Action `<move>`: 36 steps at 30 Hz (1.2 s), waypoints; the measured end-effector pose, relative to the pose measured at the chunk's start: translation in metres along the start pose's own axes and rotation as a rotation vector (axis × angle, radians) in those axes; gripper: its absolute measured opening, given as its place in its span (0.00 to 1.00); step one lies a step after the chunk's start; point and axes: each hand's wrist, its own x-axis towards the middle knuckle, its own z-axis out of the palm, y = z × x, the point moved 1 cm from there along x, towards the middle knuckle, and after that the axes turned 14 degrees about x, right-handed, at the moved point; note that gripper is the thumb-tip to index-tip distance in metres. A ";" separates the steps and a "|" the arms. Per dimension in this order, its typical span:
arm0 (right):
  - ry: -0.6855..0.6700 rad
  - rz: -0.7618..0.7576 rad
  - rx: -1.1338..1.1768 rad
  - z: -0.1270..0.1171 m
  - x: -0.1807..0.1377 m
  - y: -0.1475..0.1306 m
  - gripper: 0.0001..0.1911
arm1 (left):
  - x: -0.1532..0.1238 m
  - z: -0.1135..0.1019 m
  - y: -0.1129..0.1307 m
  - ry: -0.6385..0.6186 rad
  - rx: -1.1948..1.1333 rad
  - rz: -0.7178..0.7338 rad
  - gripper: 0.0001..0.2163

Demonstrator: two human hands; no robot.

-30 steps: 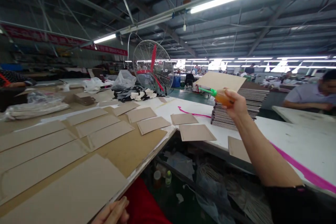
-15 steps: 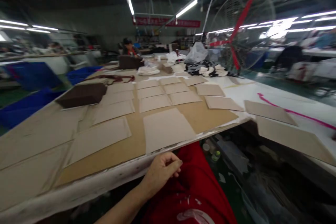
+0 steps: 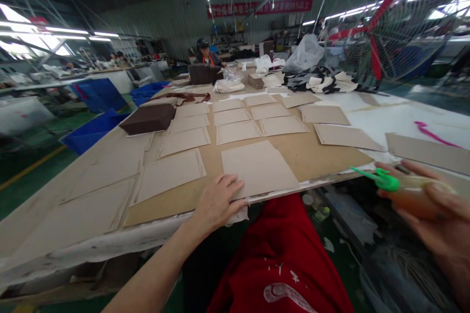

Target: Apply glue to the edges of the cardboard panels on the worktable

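Glue bottle sits in my right hand at the lower right of the frame, fingers wrapped round its amber body, green nozzle pointing left toward the table edge. My left hand lies at centre bottom, fingers spread flat on the near edge of a grey card. More cards lie in rows up the middle on a brown board. A dark box sits at the left. Tilted like this, the bottle could, I think, drip on my red apron or smear the card if squeezed too soon
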 end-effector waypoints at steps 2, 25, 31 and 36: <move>-0.081 0.107 0.101 0.018 -0.005 0.016 0.21 | -0.001 0.000 -0.002 0.010 0.010 0.027 0.16; -0.391 0.410 -0.097 0.080 -0.024 0.086 0.30 | -0.034 0.013 -0.005 0.159 -0.022 -0.214 0.15; -0.176 0.486 0.026 0.069 -0.018 0.085 0.21 | -0.036 0.012 -0.007 0.195 -0.250 -0.314 0.16; -0.267 0.422 -0.034 0.059 -0.016 0.082 0.19 | -0.042 0.002 -0.001 0.222 -0.754 -0.585 0.16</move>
